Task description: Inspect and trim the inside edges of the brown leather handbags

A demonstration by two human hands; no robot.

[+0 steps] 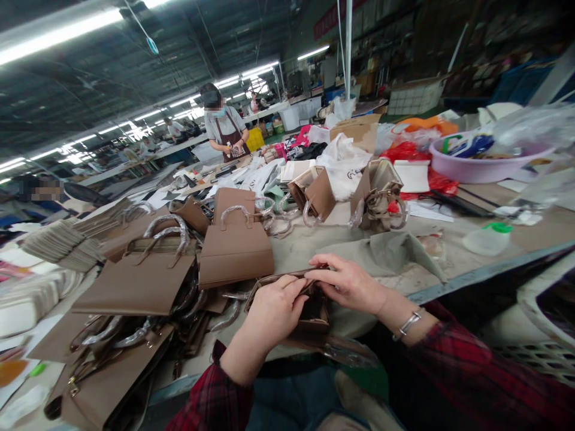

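Note:
A brown handbag (pixel 314 320) lies at the table's front edge with its opening toward me. My left hand (pixel 278 305) grips the bag's upper rim, thumb and fingers pinched together. Close beside it, my right hand (pixel 348 281) also has its fingers closed on the far rim. The bag's inside is dark, and the fingertips partly hide the edge. A plastic-wrapped handle (pixel 350 350) hangs at the bag's near side. Just left stands a finished-looking brown bag (pixel 236 254) with a wrapped handle.
Several brown handbags (pixel 135 278) pile up at left, near stacked grey-brown pieces (pixel 67 239). Grey cloth (pixel 381 254) lies beyond my hands. At right are a purple basin (pixel 485 164), a green-capped bottle (pixel 489 239) and a white plastic basket (pixel 539 317). A co-worker (pixel 227 129) stands across the table.

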